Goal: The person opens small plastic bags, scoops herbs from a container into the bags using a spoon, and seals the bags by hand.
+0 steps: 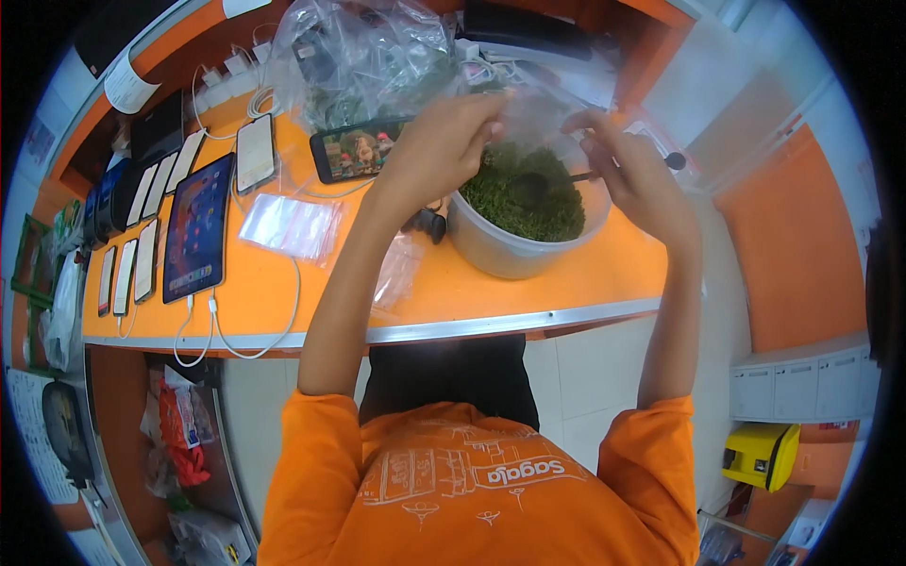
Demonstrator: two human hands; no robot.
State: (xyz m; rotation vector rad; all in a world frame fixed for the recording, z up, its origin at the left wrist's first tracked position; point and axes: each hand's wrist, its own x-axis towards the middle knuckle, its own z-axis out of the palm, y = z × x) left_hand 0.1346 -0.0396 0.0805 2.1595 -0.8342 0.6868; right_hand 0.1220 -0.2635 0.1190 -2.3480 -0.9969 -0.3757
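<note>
On the orange table stands a round translucent plastic tub (pixel 514 261) filled with green, finely shredded leaf-like stuff (pixel 510 212). A dark spoon (pixel 530 191) lies over the green stuff, its handle running right to my right hand (pixel 637 174), whose fingers are curled round the handle's end. Above the tub's far side, a clear plastic bag (pixel 540 118) spans the space between my hands. My left hand (pixel 451 141) pinches the bag's left edge. The right forefinger and thumb are close to its other edge; whether they touch it I cannot tell.
A phone showing a colourful picture (pixel 354 151) lies left of the tub. Small clear zip bags (pixel 293 226), a tablet (pixel 198 226) and several phones lie further left, with white cables trailing. A large crumpled plastic bag (pixel 368 57) is behind. The table's metal edge (pixel 472 327) runs in front.
</note>
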